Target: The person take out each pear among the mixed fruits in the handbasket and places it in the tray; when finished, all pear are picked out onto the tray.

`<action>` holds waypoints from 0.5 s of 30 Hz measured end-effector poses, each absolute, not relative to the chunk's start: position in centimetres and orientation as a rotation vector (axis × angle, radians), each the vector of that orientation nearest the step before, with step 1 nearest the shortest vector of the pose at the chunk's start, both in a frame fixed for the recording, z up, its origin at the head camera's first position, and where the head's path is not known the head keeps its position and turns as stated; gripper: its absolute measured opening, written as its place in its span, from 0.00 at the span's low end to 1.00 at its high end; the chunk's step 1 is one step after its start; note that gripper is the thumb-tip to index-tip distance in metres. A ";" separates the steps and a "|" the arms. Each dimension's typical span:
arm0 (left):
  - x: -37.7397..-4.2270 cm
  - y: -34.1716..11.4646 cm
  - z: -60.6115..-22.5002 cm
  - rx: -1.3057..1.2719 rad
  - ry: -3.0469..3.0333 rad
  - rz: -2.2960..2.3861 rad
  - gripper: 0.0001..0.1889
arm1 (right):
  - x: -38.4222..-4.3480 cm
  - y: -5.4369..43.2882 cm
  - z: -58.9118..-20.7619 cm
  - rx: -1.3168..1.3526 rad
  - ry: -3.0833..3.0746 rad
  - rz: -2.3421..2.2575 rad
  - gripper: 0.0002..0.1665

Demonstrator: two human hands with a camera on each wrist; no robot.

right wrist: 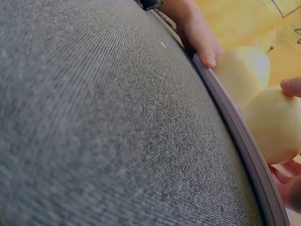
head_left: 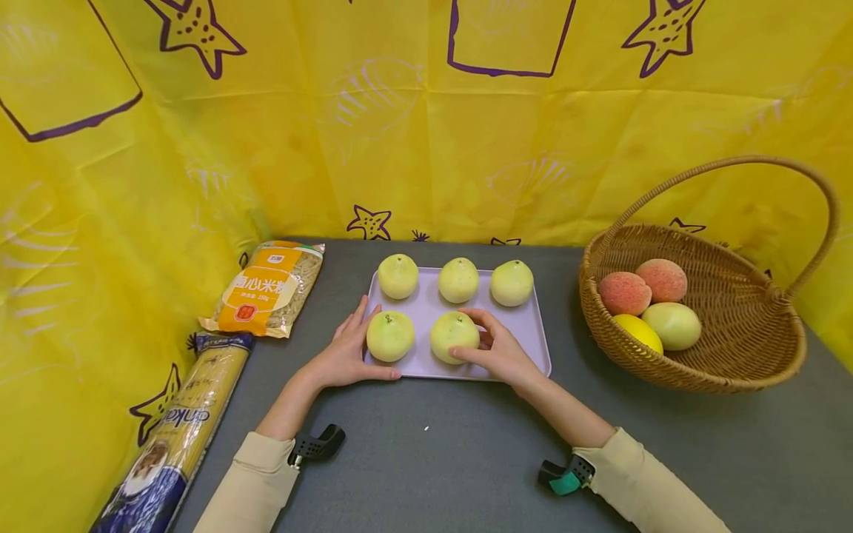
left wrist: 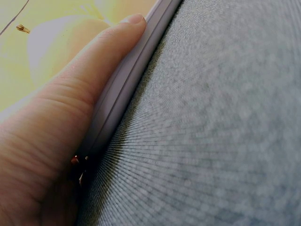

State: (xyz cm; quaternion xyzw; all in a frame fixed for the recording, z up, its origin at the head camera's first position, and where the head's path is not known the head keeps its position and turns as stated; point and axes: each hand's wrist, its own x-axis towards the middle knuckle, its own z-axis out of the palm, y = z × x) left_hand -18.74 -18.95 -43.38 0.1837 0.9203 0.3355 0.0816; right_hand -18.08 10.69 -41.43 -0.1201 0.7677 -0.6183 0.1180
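Note:
In the head view a pale lilac tray [head_left: 537, 348] carries several round, pale yellow-green pears, arranged in two rows. My right hand [head_left: 501, 355] holds the front-row middle pear [head_left: 455, 337], thumb on its near side and fingers around the right. At the tray's front left corner, my left hand [head_left: 346, 352] touches the rim with its fingers and thumb spread, next to another pear [head_left: 390, 336]. Its straight thumb [left wrist: 101, 59] lies along the front rim in the left wrist view. Part of the right hand is cut off in the right wrist view, beside the held pear [right wrist: 273, 125].
To the right stands a wicker basket [head_left: 740, 318] with two peaches [head_left: 626, 294], a yellow fruit [head_left: 637, 333] and a pale green fruit [head_left: 673, 326]. On the left lie an orange-labelled bag [head_left: 266, 289] and a long blue-and-gold packet [head_left: 173, 437]. A yellow cloth [head_left: 426, 148] hangs behind.

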 end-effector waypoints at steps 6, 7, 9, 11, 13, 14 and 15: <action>-18.8 -18.9 -43.4 0.548 2.749 1.004 0.67 | -18.1 10.8 -41.6 -0.409 2.281 -1.786 0.43; -18.8 -19.0 -43.4 0.548 2.751 1.004 0.67 | -18.1 10.8 -41.7 -0.413 2.285 -1.783 0.43; -18.8 -19.0 -43.4 0.548 2.749 1.006 0.68 | -18.1 10.7 -41.7 -0.413 2.283 -1.783 0.43; -18.8 -19.0 -43.4 0.546 2.747 1.005 0.68 | -18.0 10.7 -41.7 -0.410 2.284 -1.783 0.43; -18.8 -18.9 -43.4 0.545 2.744 1.004 0.68 | -17.9 10.6 -41.6 -0.410 2.283 -1.783 0.43; -18.8 -18.9 -43.4 0.543 2.742 1.003 0.67 | -17.8 10.6 -41.6 -0.412 2.281 -1.786 0.43; -18.8 -18.9 -43.4 0.542 2.742 1.003 0.67 | -17.8 10.6 -41.6 -0.414 2.278 -1.788 0.43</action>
